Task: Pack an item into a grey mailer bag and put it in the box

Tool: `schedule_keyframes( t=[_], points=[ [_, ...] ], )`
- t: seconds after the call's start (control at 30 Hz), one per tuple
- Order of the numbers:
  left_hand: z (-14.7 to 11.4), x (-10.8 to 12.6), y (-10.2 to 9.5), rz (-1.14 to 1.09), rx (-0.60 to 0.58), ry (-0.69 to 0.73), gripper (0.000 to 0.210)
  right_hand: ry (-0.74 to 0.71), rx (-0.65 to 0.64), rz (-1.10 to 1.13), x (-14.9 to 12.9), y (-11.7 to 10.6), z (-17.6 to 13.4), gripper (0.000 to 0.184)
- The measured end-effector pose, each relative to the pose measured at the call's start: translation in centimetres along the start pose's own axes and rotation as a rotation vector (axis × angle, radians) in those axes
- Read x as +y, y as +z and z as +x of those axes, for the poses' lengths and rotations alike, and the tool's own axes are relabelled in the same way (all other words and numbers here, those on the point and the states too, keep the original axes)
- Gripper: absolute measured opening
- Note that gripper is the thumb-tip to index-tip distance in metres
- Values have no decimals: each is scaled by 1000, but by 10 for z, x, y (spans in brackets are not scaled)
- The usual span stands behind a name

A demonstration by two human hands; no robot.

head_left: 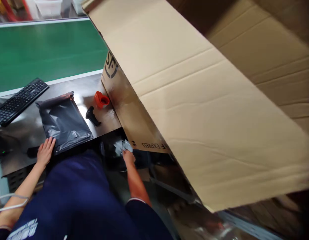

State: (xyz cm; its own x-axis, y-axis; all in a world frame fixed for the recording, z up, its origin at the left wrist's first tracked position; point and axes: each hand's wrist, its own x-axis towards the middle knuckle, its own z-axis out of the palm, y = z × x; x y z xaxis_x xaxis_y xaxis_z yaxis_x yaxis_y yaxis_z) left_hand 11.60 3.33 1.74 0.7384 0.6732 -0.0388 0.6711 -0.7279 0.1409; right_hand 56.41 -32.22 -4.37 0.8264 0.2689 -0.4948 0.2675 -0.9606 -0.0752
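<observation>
My left hand [45,151] lies with fingers stretched out at the near left corner of a black plastic mailing bag [64,120], which rests flat on the metal tabletop [22,138]. Off the table's front edge, my right hand [129,157] is closed on a crumpled whitish scrap [122,146]; I cannot tell whether it is paper or film. On the table to the right of the bag are a black handheld scanner [93,116], lying on its side, and an orange tape dispenser [102,99].
A large open cardboard box [127,103] stands at the right, its broad flap [194,100] reaching over much of the view. A black keyboard [21,100] lies at the left. Behind the table runs a green conveyor belt [49,53], with white bins [48,7] beyond it.
</observation>
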Motion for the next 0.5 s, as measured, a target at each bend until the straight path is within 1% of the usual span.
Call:
schedule_keyframes(
  t=[0.07,0.13,0.2,0.23,0.27,0.3,0.33,0.4,0.5],
  points=[
    [3,0,-2,4,-34,14,64,-182,-9,-7,-25,0,-9,34],
    [7,-3,-4,1,-64,37,65,-489,24,3,-62,-6,-13,40],
    [9,-10,-5,-12,-78,70,66,-844,113,10,-106,-18,-9,47],
    [10,-13,-5,-21,-78,88,66,-994,152,7,-130,-25,-5,51],
    [11,-16,-4,-28,-73,104,65,-1108,170,-4,-154,-33,0,55],
    [12,-18,-3,-33,-69,121,66,-1183,156,-20,-177,-41,7,59],
    [13,-19,-2,-36,-68,137,66,-1243,114,-42,-198,-49,13,62],
    [18,-19,4,-38,-75,159,67,-1362,0,-100,-235,-60,25,67],
    [27,-14,13,-39,-92,132,67,-1527,-104,-191,-269,-66,37,69]
  ],
)
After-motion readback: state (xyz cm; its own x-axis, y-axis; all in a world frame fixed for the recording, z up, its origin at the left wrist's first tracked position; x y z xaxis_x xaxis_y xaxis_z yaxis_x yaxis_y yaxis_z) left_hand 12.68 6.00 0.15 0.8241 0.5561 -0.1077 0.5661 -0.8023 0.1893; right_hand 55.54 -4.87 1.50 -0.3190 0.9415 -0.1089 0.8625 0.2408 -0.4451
